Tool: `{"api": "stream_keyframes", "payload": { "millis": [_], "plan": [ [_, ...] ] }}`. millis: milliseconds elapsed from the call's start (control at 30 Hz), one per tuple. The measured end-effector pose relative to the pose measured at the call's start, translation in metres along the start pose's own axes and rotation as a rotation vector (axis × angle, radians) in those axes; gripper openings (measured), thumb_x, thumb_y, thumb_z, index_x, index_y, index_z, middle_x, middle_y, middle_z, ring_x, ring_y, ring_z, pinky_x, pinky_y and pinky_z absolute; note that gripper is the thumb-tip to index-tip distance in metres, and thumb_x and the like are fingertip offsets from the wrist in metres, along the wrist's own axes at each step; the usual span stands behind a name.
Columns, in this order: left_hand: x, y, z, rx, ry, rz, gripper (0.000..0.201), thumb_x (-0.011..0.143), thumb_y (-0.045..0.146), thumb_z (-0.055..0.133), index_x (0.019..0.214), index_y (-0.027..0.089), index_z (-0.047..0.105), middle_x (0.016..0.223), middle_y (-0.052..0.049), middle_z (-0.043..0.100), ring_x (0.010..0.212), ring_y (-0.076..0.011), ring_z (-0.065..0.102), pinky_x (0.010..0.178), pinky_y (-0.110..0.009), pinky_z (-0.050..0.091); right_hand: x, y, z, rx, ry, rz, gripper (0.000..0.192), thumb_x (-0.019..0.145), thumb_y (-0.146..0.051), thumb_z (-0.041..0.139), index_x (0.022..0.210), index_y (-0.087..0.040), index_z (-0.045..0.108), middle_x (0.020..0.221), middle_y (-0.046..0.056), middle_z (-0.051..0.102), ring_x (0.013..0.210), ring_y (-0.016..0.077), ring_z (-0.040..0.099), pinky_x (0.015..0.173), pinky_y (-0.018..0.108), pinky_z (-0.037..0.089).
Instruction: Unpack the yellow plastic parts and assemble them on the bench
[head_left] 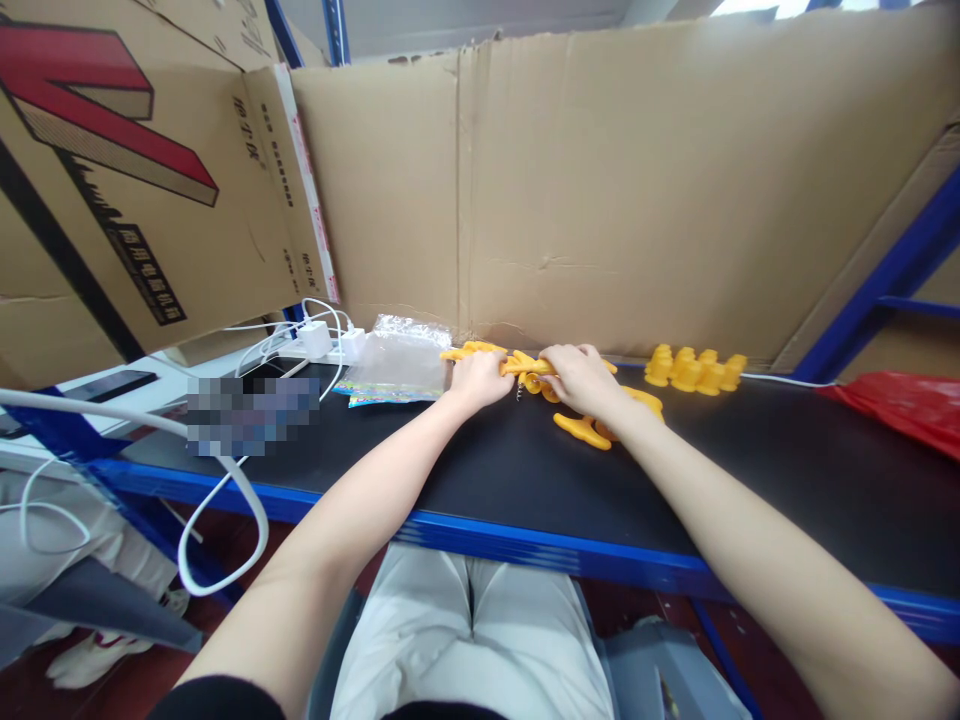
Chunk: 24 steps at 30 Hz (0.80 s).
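Both hands on yellow parts at the back of the black surface (750,470).

Left hand (480,378) and right hand (581,378), close together, fingers curled onto a yellow piece (525,365) between them; grip hidden by knuckles, piece's shape unclear. More yellow parts (581,430) partly under right wrist. Yellow stack (694,368) near, right. Clear bag (397,360) just left. Cardboard wall (600,180) behind.

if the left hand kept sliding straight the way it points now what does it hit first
Probably the yellow plastic piece just beyond the left hand, then the upright cardboard wall behind it. Depth is unclear, so the gap cannot be judged.
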<state>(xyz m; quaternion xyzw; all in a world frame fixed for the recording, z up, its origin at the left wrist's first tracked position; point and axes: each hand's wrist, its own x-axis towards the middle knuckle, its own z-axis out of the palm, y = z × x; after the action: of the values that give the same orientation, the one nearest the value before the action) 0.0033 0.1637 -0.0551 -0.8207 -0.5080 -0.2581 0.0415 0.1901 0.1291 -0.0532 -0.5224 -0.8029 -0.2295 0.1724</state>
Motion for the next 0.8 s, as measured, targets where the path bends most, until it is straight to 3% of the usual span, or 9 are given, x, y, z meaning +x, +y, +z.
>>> {"api": "stream_keyframes", "payload": {
  "millis": [167,367,500,667,800],
  "plan": [
    [0.0011,-0.0014,0.0005,0.010,-0.014,-0.014,0.034,0.079,0.033,0.053,0.107,0.024,0.068,0.094,-0.007,0.072,0.091,-0.0252,0.066,0.079,-0.034,0.050,-0.0001,0.0000,0.0104,-0.005,0.000,0.010,0.033,0.093,-0.032,0.039,0.118,-0.015,0.054,0.110,0.013,0.065,0.101,0.0270,0.056,0.089,0.041,0.030],
    [0.0020,-0.0029,0.0045,0.005,0.006,0.005,0.032,0.078,0.033,0.053,0.104,0.024,0.069,0.092,-0.007,0.072,0.089,-0.0254,0.066,0.075,-0.034,0.050,0.0005,-0.0004,0.0067,-0.032,-0.030,-0.001,0.023,0.090,-0.025,0.042,0.104,-0.016,0.058,0.101,0.012,0.066,0.098,0.0263,0.057,0.092,0.041,0.028],
    [0.0018,-0.0026,0.0046,-0.012,0.007,0.010,0.032,0.079,0.035,0.052,0.103,0.023,0.069,0.091,-0.007,0.072,0.088,-0.0261,0.066,0.076,-0.036,0.050,0.0005,-0.0005,0.0022,-0.012,0.001,0.013,0.022,0.085,-0.022,0.047,0.105,-0.015,0.054,0.098,0.011,0.066,0.094,0.0254,0.058,0.091,0.039,0.029],
    [0.0014,-0.0026,0.0028,-0.011,-0.007,-0.008,0.034,0.079,0.034,0.053,0.107,0.023,0.069,0.093,-0.008,0.072,0.090,-0.0261,0.065,0.078,-0.036,0.050,0.0001,-0.0010,0.0069,0.012,-0.038,0.049,0.030,0.090,-0.032,0.045,0.112,-0.014,0.054,0.103,0.014,0.067,0.095,0.0271,0.059,0.088,0.039,0.032],
    [0.0020,-0.0033,0.0025,-0.012,-0.024,-0.020,0.034,0.078,0.033,0.054,0.108,0.023,0.068,0.096,-0.008,0.072,0.092,-0.0263,0.065,0.080,-0.036,0.050,0.0000,0.0005,0.0091,0.028,-0.056,0.039,0.026,0.091,-0.030,0.043,0.105,-0.016,0.058,0.106,0.013,0.067,0.098,0.0268,0.059,0.089,0.040,0.031]
  ]
}}
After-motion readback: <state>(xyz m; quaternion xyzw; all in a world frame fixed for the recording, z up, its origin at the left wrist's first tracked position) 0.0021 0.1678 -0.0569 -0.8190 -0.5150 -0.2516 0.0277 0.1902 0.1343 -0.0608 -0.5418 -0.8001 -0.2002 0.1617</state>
